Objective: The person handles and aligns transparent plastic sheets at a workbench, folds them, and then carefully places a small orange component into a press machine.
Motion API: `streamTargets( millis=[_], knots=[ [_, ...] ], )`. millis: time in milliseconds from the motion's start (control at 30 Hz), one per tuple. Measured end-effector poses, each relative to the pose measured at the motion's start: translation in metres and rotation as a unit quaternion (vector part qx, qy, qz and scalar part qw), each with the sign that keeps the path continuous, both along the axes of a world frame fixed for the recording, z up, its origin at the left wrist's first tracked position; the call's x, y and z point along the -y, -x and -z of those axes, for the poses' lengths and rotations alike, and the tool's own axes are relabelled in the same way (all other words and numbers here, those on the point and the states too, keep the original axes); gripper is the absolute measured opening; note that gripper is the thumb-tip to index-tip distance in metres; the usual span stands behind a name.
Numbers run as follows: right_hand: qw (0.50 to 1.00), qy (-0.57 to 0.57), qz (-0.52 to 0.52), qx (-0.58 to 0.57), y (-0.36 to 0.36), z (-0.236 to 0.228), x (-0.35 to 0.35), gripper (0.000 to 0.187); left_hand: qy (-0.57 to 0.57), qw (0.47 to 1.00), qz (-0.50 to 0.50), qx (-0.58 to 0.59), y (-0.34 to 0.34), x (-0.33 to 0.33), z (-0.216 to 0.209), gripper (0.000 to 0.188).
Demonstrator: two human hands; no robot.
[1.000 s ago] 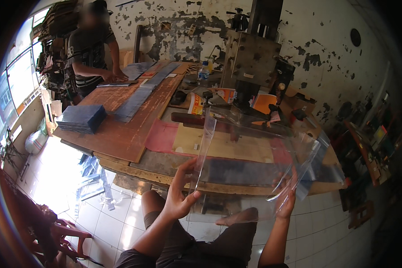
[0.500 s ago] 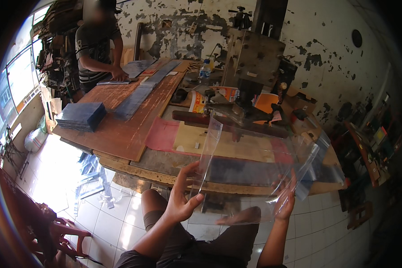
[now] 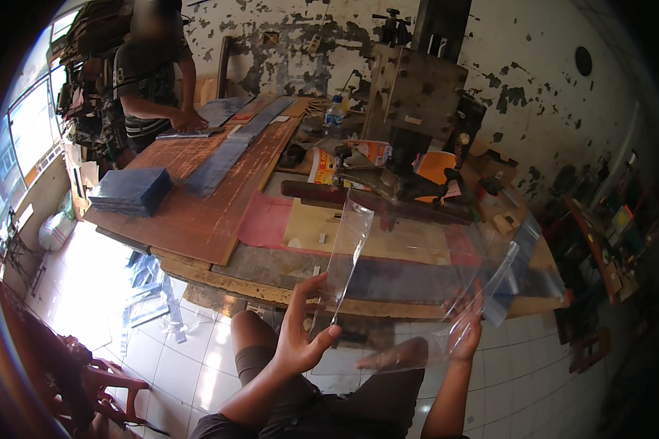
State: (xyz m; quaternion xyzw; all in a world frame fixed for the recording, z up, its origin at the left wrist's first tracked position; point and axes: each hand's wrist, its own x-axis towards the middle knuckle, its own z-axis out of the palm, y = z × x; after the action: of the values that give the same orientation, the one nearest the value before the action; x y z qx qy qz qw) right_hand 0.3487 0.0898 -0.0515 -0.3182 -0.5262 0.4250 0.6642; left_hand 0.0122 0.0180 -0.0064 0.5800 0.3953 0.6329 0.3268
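A clear plastic sheet (image 3: 406,285) with folded side flaps is held up in front of me, above my lap and the near bench edge. My left hand (image 3: 304,336) grips its left side, thumb on the near face and fingers behind the flap. My right hand (image 3: 465,333) is closed around the right side, its fingers partly seen through the plastic. Light glints along the left flap. Behind the sheet, a bluish plastic strip (image 3: 395,279) lies along the bench front, beside a yellow and pink mat (image 3: 263,223).
A heavy metal press (image 3: 417,91) stands on the bench. A stack of bluish sheets (image 3: 130,192) and a long plastic strip (image 3: 234,154) lie on the brown board (image 3: 198,234). A co-worker (image 3: 150,88) handles sheets at far left. Plastic offcuts (image 3: 150,300) litter the tiled floor.
The sheet's left flap has turned and now shows wider, with more glare. My left hand has shifted slightly right; my right hand stays nearly still. The co-worker has leaned a little left.
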Motion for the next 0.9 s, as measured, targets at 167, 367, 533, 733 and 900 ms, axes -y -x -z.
streamTargets(
  millis=[167, 367, 533, 733, 900],
  knots=[
    [0.999, 0.007, -0.02, -0.047, -0.002, 0.011, -0.002, 0.097, -0.02, 0.999, -0.026, -0.04, -0.004, 0.007, -0.001, 0.088],
    [1.0, 0.011, -0.014, -0.013, -0.003, 0.003, 0.007, 0.105, 0.001, 0.999, 0.011, 0.03, -0.001, 0.007, 0.005, 0.09],
    [0.993, -0.02, 0.007, 0.12, 0.027, -0.053, 0.044, 0.115, 0.035, 0.967, 0.105, 0.23, 0.037, -0.012, 0.068, 0.097],
    [0.981, -0.018, -0.029, 0.191, 0.056, -0.092, 0.069, 0.123, 0.069, 0.933, 0.152, 0.32, 0.057, -0.015, 0.094, 0.103],
    [0.972, -0.065, -0.041, 0.223, 0.063, -0.091, 0.071, 0.123, 0.046, 0.917, 0.15, 0.366, 0.065, -0.011, 0.099, 0.103]
  ],
)
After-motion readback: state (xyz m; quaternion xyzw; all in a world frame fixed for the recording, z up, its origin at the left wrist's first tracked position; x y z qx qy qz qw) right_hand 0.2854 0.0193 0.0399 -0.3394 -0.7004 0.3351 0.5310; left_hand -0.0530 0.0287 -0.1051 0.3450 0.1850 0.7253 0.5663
